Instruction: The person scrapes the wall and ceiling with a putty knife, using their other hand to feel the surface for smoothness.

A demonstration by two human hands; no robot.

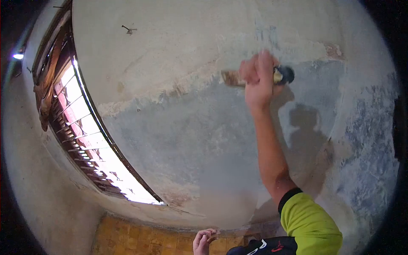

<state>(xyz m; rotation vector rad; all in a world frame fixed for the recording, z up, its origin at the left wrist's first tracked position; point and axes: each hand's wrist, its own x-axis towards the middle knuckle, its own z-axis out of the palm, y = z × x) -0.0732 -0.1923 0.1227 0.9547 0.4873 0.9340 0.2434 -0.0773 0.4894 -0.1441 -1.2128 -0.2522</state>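
Observation:
High on the wall, my right hand is closed around a scraper. Its brownish flat end points left and its black, rounded handle end sticks out to the right of my fist. Motion blurs the tool a little, and my fingers hide its middle. The wall behind it has a grey, bared-looking band below a paler, off-white coating with a ragged edge between them. At the bottom of the view, my left hand is partly visible, its fingers loosely bent and nothing visible in them.
A barred window lets in bright light on the left, with brown cloth hanging at its upper edge. Nails project from the upper wall. Yellow-brown tiles lie below. My shadow falls on the wall.

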